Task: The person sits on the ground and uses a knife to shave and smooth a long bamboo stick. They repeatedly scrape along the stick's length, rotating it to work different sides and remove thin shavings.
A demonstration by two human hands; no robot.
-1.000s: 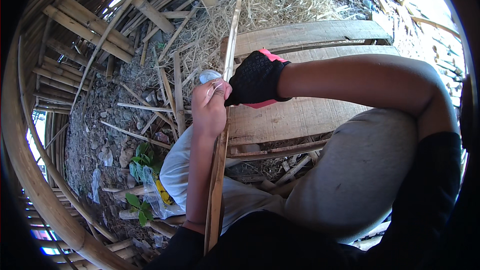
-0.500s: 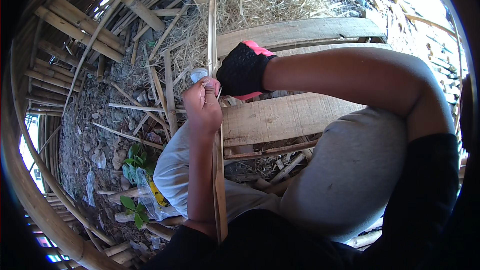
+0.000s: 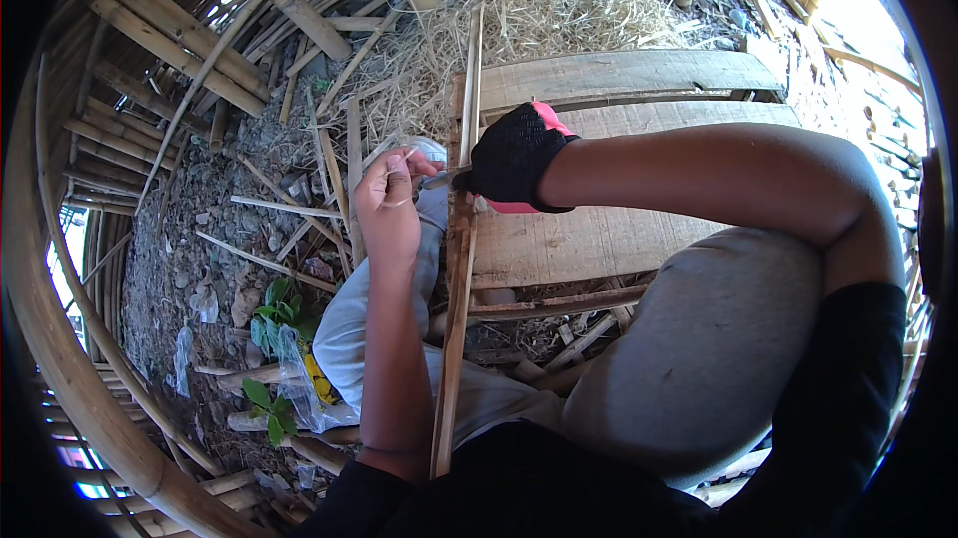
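A long split bamboo strip (image 3: pixel 461 288) runs from my lap up past the wooden bench. My right hand (image 3: pixel 511 161), in a black and pink glove, is closed around the strip at the bench's left edge. A small dark piece pokes out on the strip's left side there; whether it is a blade or a glove finger I cannot tell. Just left of the strip, my bare left hand (image 3: pixel 392 204) is raised apart from it. Its thumb and forefinger pinch a thin pale shaving (image 3: pixel 409 152), with another curl across the thumb.
The bench (image 3: pixel 589 234) of wooden planks lies in front of me to the right. Straw (image 3: pixel 569 9) is heaped beyond it. Loose bamboo sticks (image 3: pixel 284 207), green leaves (image 3: pixel 261 403) and a clear plastic bag (image 3: pixel 294 368) lie on the ground at left. Bamboo poles (image 3: pixel 175 49) surround the space.
My left hand has come away from the strip to the left, with a shaving between its fingers. The strip and my right hand sit farther right and slightly lower in view.
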